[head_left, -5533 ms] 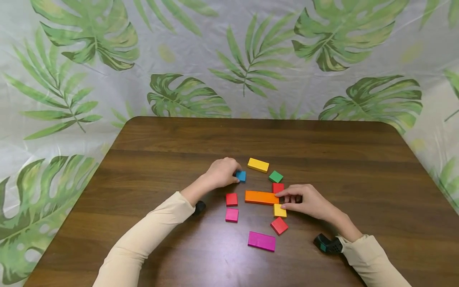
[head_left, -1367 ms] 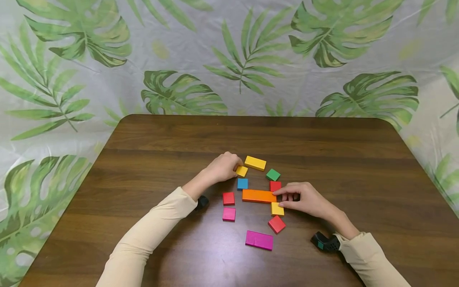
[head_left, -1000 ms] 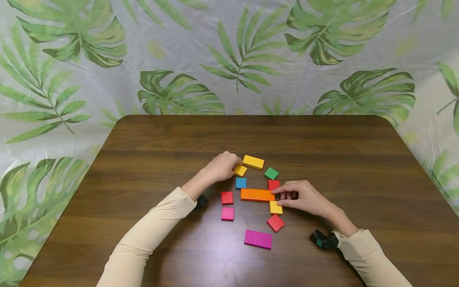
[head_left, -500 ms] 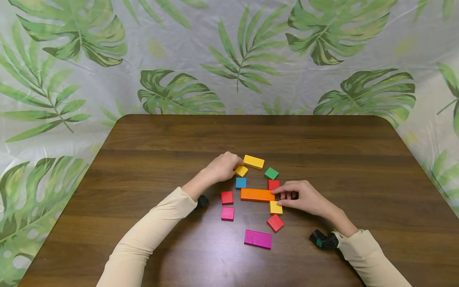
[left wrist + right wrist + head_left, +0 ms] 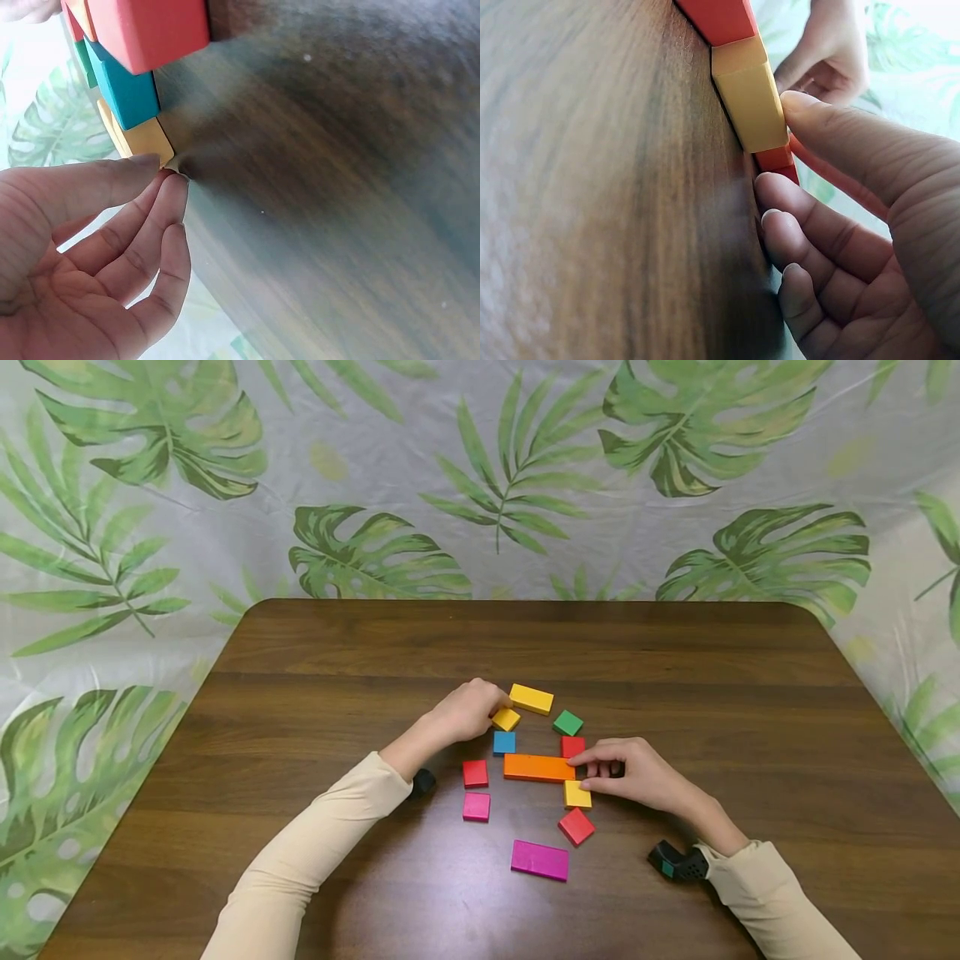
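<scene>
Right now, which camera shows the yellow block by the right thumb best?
The right wrist camera. The yellow block looks big and close there, with the right hand's thumb touching it. The head camera shows it small, from above, thumb at its corner. In the left wrist camera, I can't make it out.

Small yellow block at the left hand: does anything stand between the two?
Nothing visible does: the left hand touches the small yellow block. The blue block lies on its near side and the long yellow block beyond it, neither in between.
</scene>
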Demonstrator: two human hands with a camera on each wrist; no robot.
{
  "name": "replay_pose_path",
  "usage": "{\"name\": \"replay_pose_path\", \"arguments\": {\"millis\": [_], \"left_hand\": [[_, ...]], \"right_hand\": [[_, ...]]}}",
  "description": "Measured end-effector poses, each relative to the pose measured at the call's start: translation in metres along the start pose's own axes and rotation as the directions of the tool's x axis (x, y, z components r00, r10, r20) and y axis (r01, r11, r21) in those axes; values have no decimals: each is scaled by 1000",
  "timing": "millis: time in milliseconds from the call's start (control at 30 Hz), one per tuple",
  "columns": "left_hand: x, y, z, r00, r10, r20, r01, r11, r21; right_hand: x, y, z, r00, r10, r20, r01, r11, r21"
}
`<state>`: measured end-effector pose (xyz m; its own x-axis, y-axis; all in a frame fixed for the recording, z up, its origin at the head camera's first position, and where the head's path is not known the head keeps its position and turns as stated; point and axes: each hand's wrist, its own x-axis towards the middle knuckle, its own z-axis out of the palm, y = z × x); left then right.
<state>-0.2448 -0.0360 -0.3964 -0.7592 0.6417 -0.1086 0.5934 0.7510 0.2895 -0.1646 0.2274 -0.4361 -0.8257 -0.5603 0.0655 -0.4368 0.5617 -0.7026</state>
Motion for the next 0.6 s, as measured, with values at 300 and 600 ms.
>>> {"name": "replay_pose_path", "arguments": {"millis": [300,600], "left_hand": [[-1,0,-1,1000,2,5,-2,1000,-10],[-1,5,-18,999,-27,30,25,998,56]], "right_hand": [[0,-1,0,1000,10,1,-10,1000,9],[0,1,0,1000,-9,-11,9,1000,9]]}}
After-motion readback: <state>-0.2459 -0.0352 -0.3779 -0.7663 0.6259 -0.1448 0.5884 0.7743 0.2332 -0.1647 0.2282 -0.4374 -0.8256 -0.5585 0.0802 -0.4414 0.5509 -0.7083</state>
